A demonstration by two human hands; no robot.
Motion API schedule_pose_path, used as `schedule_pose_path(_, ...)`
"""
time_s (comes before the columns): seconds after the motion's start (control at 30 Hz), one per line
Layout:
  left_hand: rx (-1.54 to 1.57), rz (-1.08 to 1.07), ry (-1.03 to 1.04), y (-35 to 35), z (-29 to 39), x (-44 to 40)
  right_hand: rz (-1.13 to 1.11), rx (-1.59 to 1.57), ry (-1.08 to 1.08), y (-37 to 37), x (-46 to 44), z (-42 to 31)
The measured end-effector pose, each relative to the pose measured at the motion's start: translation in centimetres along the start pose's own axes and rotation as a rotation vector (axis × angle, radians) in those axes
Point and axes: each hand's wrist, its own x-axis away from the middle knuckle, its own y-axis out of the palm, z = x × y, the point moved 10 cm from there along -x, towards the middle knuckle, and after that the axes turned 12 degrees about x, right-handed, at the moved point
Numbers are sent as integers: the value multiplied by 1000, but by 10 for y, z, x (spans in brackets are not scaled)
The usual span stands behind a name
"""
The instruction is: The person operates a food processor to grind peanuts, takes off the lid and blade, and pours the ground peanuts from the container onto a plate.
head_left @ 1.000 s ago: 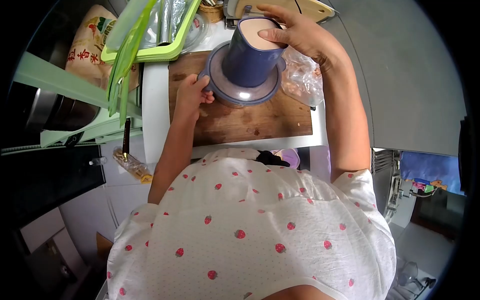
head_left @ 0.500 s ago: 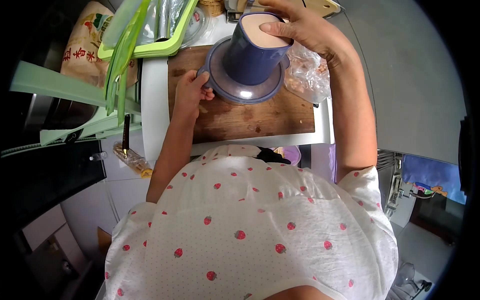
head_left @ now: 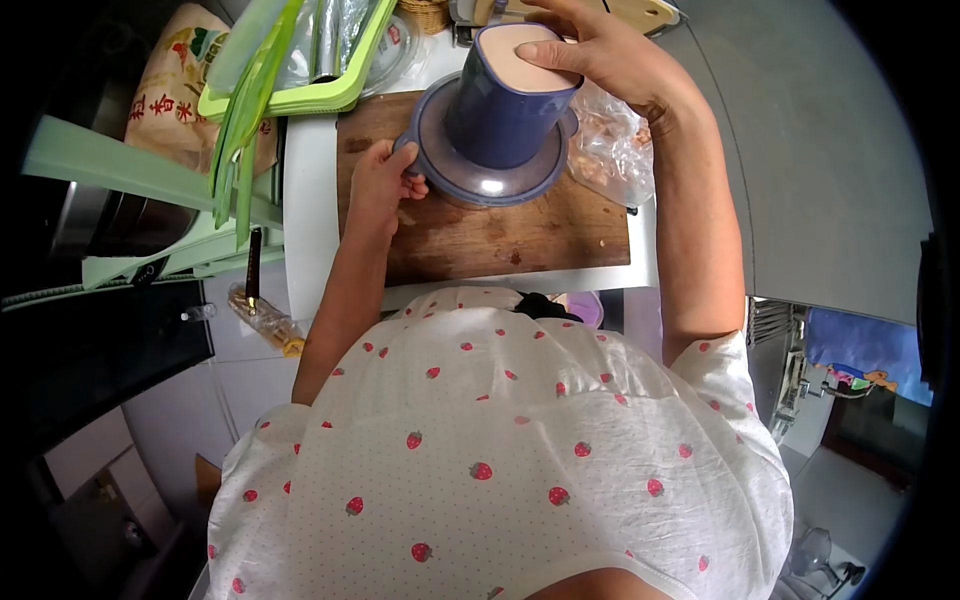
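Two hands held on to one purple tower (head_left: pixel 500 130) with a wide disc (head_left: pixel 460 185) about its foot, upright or nearly so over the middle of the far part of the board (head_left: pixel 510 240). The left hand (head_left: pixel 388 188) pinched the tab at the disc's left side between thumb and curled fingers. The right hand (head_left: pixel 600 65) laid its thumb on the tower's pale top (head_left: pixel 530 62), its fingers spread beyond the far edge; whether they pressed on anything there, I could not tell.

A tip seemed the likeliest trouble: a push from high on the tower, off its centre, could have rocked the disc, with only one tab visibly pinched. The thumb might also have slid on the smooth top. What bore the disc from below was mostly hidden, so its footing was hard to judge.

On the right, a clear bag (head_left: pixel 612 155) lay just beside the disc and could have snagged a sideways shift. At the far left, the green tray (head_left: pixel 300 103) crowded the board's corner. Nearer the body, bare wood gave the most room, down to the board's front edge
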Motion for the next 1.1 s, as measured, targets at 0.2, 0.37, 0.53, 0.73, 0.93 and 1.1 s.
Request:
schedule_pose_path(0.2,-3,9,-18,-1,-2,-1,-12,74,-86,3,-4,-1)
schedule_pose_path(0.37,-10,0,-11,0,-2,-1,9,73,-101,2,-2,-1)
schedule_pose_path(0.53,-18,18,-19,1,0,2,-2,-117,-107,2,2,-1)
schedule_pose_path(0.73,-22,-4,-16,0,-2,0,2,75,-37,-3,-4,2)
schedule_pose_path(0.93,-15,19,-16,-1,-2,0,2,57,-63,1,-3,5)
schedule_pose_path(1.1,-9,11,-3,-1,-2,0,28,54,-77,-4,-1,0)
